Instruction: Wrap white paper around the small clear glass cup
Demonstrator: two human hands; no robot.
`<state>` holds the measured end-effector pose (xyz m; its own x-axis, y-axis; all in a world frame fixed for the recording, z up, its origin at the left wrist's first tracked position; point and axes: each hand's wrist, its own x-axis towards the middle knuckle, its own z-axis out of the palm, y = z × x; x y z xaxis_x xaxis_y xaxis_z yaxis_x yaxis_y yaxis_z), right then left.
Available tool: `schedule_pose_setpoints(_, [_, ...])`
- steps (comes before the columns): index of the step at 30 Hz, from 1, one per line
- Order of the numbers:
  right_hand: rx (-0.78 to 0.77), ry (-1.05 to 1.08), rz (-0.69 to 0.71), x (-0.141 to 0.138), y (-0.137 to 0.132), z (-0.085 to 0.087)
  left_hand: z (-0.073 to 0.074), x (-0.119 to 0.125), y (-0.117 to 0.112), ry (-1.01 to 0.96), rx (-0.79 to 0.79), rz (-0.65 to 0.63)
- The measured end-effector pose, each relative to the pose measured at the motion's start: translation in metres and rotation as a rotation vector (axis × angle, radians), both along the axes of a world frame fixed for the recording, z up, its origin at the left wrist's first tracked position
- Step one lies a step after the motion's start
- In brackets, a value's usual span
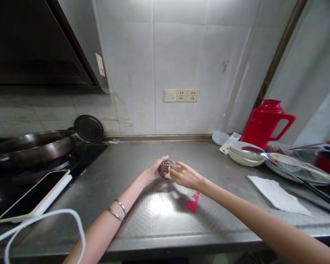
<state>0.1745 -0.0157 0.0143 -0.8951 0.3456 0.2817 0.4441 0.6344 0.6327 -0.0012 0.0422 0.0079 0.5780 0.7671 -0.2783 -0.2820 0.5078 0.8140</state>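
Observation:
Both my hands meet over the middle of the steel counter. My left hand curls round the left side of a small dark red, shiny round object. My right hand pinches the same object from the right, fingers closed on it. I cannot make out exactly what the object is. Below my right wrist a small red and clear wrapper lies on the counter. Two thin bracelets circle my left wrist.
A wok sits on the stove at left, with a phone and white cable near the front edge. At right stand a red thermos jug, stacked bowls, plates, and a white paper napkin.

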Motion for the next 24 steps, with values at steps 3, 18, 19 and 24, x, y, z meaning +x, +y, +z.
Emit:
schedule_pose_setpoints(3, [0.029, -0.042, -0.021, -0.001, 0.000, 0.003, -0.003, 0.009, -0.005, 0.019, 0.024, 0.066])
schedule_pose_setpoints(18, [-0.209, 0.672, -0.427, -0.054, -0.030, -0.016, 0.001, 0.026, -0.026, -0.252, 0.128, 0.357])
schedule_pose_setpoints(19, [-0.205, 0.692, -0.412, -0.054, -0.028, -0.016, 0.001, 0.025, -0.027, -0.274, 0.137, 0.354])
schedule_pose_setpoints(24, [-0.095, 0.558, -0.222, -0.033, -0.018, -0.017, 0.007, 0.010, -0.018, -0.353, 0.179, 0.202])
